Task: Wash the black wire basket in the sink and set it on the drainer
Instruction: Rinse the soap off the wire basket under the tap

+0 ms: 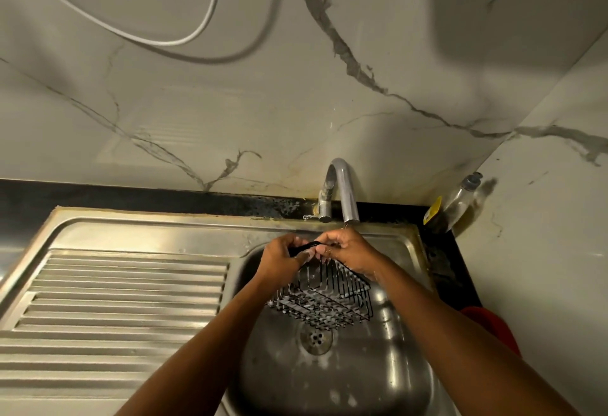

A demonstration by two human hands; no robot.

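A person's left hand [282,259] and right hand [349,251] both grip the top edge of the basket [325,295], which hangs soapy inside the sink [398,369] under the tap [343,191], right of the drainer [125,297].

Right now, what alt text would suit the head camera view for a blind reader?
A person's left hand and right hand hold a black wire basket by its top edge over a steel sink below the tap. A ribbed drainer lies to the left.
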